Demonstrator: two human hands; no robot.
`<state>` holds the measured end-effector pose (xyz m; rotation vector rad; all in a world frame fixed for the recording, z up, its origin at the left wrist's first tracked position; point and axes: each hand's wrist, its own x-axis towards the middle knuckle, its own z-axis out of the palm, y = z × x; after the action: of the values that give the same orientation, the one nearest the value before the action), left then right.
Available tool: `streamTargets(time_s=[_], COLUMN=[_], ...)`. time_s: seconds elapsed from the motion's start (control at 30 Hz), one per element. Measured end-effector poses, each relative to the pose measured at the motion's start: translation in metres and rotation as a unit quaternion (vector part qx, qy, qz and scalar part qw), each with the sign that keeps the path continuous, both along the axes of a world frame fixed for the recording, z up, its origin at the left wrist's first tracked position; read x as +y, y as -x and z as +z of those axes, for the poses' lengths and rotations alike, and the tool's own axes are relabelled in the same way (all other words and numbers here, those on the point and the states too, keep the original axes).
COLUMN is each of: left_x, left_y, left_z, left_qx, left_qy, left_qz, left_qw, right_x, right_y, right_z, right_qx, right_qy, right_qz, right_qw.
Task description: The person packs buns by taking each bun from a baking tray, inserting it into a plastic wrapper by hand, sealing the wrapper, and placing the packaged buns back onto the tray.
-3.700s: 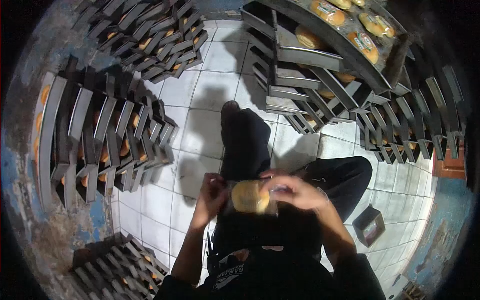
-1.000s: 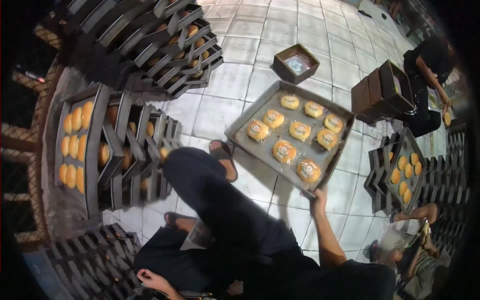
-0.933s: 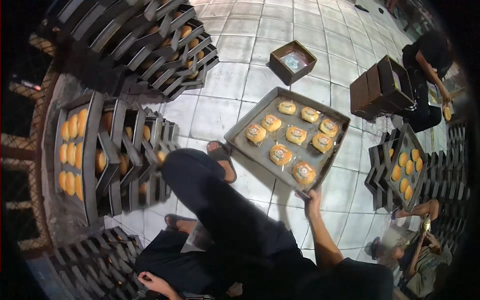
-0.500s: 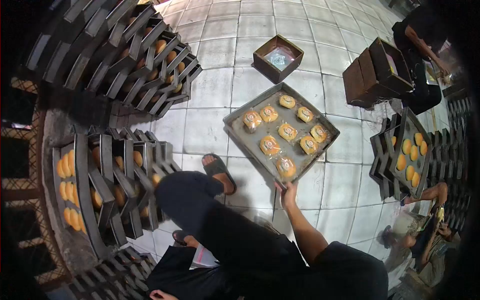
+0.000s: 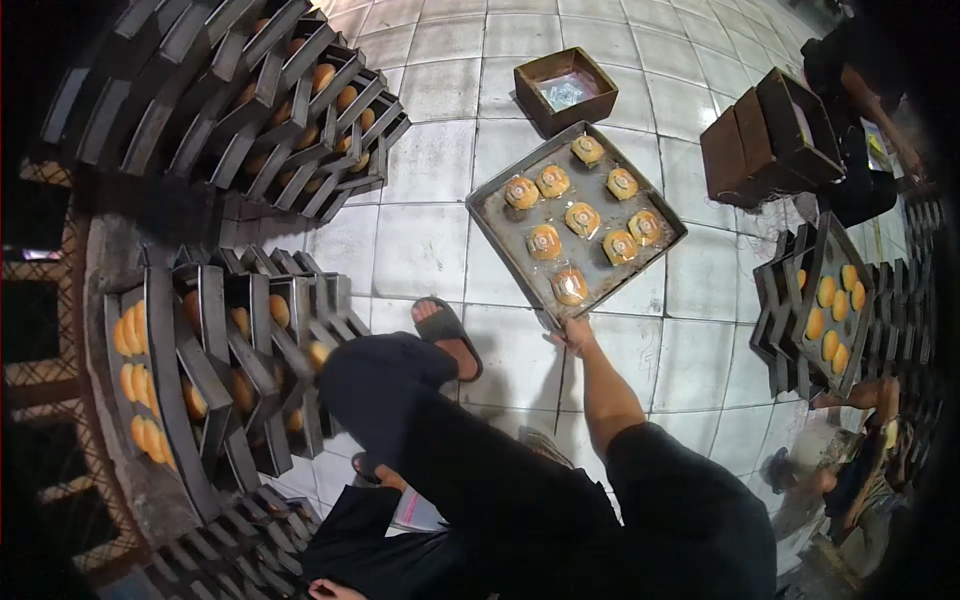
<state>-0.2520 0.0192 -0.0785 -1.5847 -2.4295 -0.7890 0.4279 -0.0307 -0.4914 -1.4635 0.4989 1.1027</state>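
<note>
My right hand (image 5: 574,336) grips the near corner of a square metal baking tray (image 5: 512,262) with its arm stretched forward. Spaced out on the tray are several golden buns (image 5: 582,219) in clear printed wrappers. The tray's far corner comes close to a small wooden box (image 5: 540,110) with printed sheets or wrappers (image 5: 567,92) inside. My left hand (image 5: 332,590) is low at the bottom edge, near my dark clothing and mostly cut off; its grip cannot be made out.
Stacked trays of buns (image 5: 215,350) stand close on my left, with another tall stack (image 5: 250,110) beyond. At right are wooden boxes (image 5: 735,150), a bun tray atop a stack (image 5: 835,325), and two people working. My sandalled foot (image 5: 447,335) rests on white floor tiles.
My right hand has pushed the tray forward, away from me, towards the wooden box. The buns stay on it in the same layout. My left hand has barely moved.
</note>
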Motion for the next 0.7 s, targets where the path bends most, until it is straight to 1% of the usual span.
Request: streamTargets(time_s=[0.07,0.1,0.2,0.23,0.27,0.3,0.33,0.37,0.4,0.47,0.5,0.53,0.57,0.6,0.63,0.67,0.7], left_x=[0.008,0.006,0.003,0.002,0.0,-0.001,0.001,0.002,0.003,0.008,0.012,0.014,0.014,0.017,0.022,0.029,0.033], left_y=[0.0,0.0,0.003,0.006,0.009,0.012,0.012,0.011,0.002,-0.026,-0.027,-0.025,-0.025,-0.035,-0.055,-0.078,-0.091], left_z=[-0.001,-0.004,-0.008,-0.008,-0.008,-0.007,-0.007,-0.008,-0.003,0.007,0.005,0.004,0.002,0.012,0.019,0.022,0.012], left_qx=[-0.003,-0.006,-0.011,-0.011,-0.012,-0.012,-0.015,-0.024,-0.027,0.004,-0.003,0.017,0.036,0.046,0.001,-0.045,-0.134], left_qy=[0.006,0.012,0.026,0.028,0.029,0.032,0.032,0.028,0.028,0.053,0.05,0.054,0.058,0.12,0.146,0.169,0.208], left_qz=[-0.007,-0.008,-0.005,-0.003,0.0,0.002,-0.003,0.004,0.003,0.052,0.053,0.022,-0.007,-0.046,-0.083,-0.12,-0.177], left_qw=[1.0,1.0,1.0,1.0,1.0,0.999,0.999,0.999,0.999,0.997,0.997,0.998,0.998,0.991,0.986,0.977,0.953], right_x=[-0.012,-0.018,-0.026,-0.027,-0.023,-0.027,-0.02,-0.012,-0.014,-0.014,0.0,0.001,-0.002,0.0,0.013,0.024,0.034], right_y=[0.003,0.008,0.034,0.038,0.041,0.042,0.04,0.045,0.044,0.033,0.025,0.018,0.008,0.003,-0.003,-0.006,-0.009], right_z=[-0.005,-0.008,-0.019,-0.023,-0.027,-0.052,-0.032,-0.009,-0.008,-0.008,0.046,0.054,0.05,0.05,0.115,0.14,0.164], right_qx=[0.018,0.02,0.014,0.028,0.032,0.026,0.018,-0.03,-0.033,0.037,-0.043,-0.05,-0.216,-0.371,-0.362,-0.468,-0.557], right_qy=[-0.028,-0.023,-0.01,0.012,0.012,0.002,-0.008,0.0,-0.001,-0.076,0.094,0.093,0.111,0.122,0.202,0.261,0.333], right_qz=[0.043,0.044,-0.015,0.017,0.021,0.058,0.093,0.058,0.057,0.177,0.368,0.371,0.494,0.593,0.605,0.604,0.581], right_qw=[0.999,0.999,1.0,0.999,0.999,0.998,0.995,0.998,0.998,0.981,0.924,0.923,0.835,0.704,0.68,0.59,0.491])
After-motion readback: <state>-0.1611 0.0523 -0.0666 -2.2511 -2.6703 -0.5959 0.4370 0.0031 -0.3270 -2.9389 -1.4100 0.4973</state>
